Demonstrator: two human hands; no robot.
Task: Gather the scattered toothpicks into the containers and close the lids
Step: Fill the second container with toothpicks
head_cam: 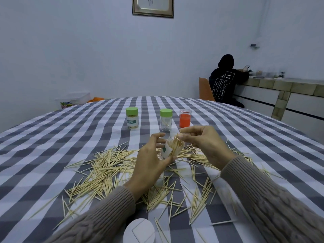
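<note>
A white lid [139, 231] lies flat at the near edge of the checked tablecloth [52, 137], just nearer than the scattered toothpicks [105, 171]. These pale, thin wooden sticks with pointed ends are strewn across the cloth in a loose heap that spreads left, right and beneath both wrists.

Above that heap the left hand [150, 162] grips an open clear container [171, 149] with a white and green label, thumb under its base and fingers curled behind it, tilting its mouth up and to the right. A bundle of toothpicks already stands in it, their tips sticking out of the mouth. The right hand [201, 139], just right of the container, has its fingertips curled together at the mouth, touching those tips; whether it pinches any I cannot tell.

Beyond the held container stand three more in a row: a green-lidded jar [132, 118] full of toothpicks to the left, a green-lidded clear jar [165, 120] holding only a few, and a clear jar [185, 118] with red contents to the right.
</note>
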